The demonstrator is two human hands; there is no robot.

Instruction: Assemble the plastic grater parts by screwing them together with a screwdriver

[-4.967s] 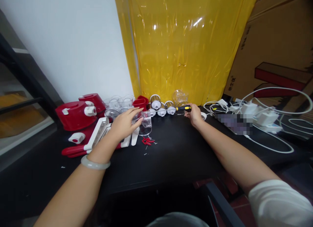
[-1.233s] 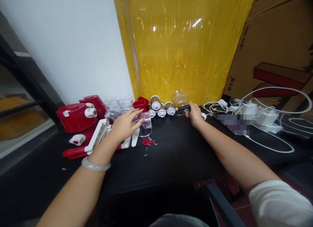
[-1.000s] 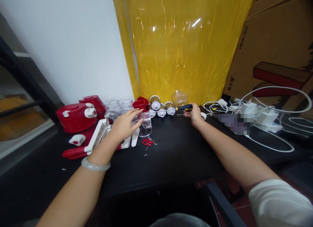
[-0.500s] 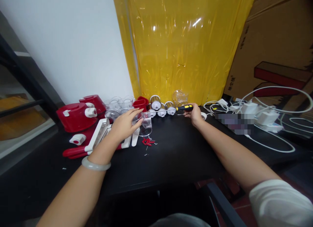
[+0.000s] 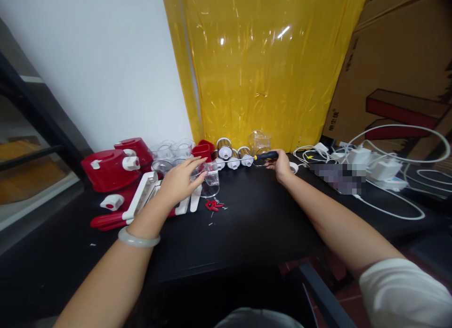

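Note:
My right hand [image 5: 282, 167] is closed around the dark handle of a long screwdriver [image 5: 265, 155]. Its shaft lies level and runs left to a clear plastic part [image 5: 212, 183] with a round rim. My left hand [image 5: 181, 179] grips this part from the left, fingers over its top; the screwdriver's tip meets it close to those fingertips, and the exact contact is too small to make out. Just below, small red pieces [image 5: 213, 205] and several screws [image 5: 211, 224] lie on the black table [image 5: 254, 224].
Red housings [image 5: 109, 168] and white-and-red frames [image 5: 143, 193] crowd the left. Clear cups [image 5: 164, 151], red parts [image 5: 203, 150] and metal grater drums [image 5: 224, 149] line the back. White cables [image 5: 391, 189], chargers [image 5: 386, 170] and a phone [image 5: 335, 177] occupy the right.
The screwdriver has turned about its own axis: the yellow patches on its handle no longer show. Both hands are in nearly the same places.

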